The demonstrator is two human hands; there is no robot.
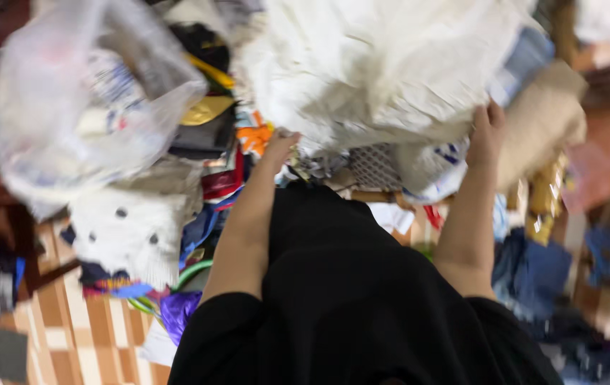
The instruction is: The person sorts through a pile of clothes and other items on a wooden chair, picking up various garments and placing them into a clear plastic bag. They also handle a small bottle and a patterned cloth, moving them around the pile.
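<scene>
Clutter covers the checked floor (69,335): at far left a clear plastic bag (69,100) of oddments, below it a white knit (134,228) with dark buttons, then heaped clothes. The left hand (278,146) presses up against the lower left edge of a big white sack (383,64), fingers curled at its underside; whether they pinch the fabric I cannot tell. The sack sits high and ahead of both hands, spread widest left to right between them. The right hand (487,132) is flat against its lower right side, fingers pointing up, about as close as the left.
</scene>
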